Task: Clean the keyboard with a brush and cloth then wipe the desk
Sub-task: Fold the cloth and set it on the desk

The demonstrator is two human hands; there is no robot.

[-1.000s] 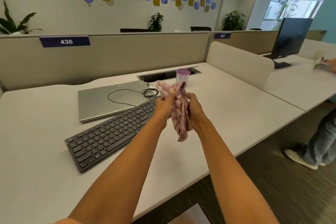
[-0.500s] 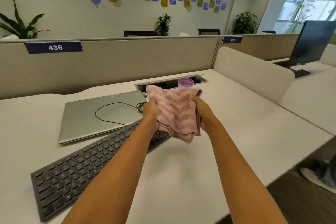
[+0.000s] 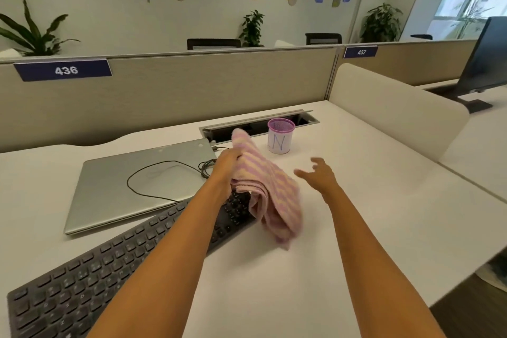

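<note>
My left hand [image 3: 227, 163] grips the cloth [image 3: 270, 189], which hangs below it over the keyboard [image 3: 109, 263], my right hand [image 3: 319, 177] spread empty beside; I should fold it flat before wiping.

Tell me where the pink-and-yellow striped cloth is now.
Head view, centre: the pink-and-yellow striped cloth hangs from the left hand, over the right end of the black keyboard.

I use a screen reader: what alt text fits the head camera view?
A person's left hand grips a pink and yellow striped cloth over the right end of a black keyboard, while the open right hand hovers beside it. A closed silver laptop and a purple-rimmed cup sit behind on the white desk.
</note>
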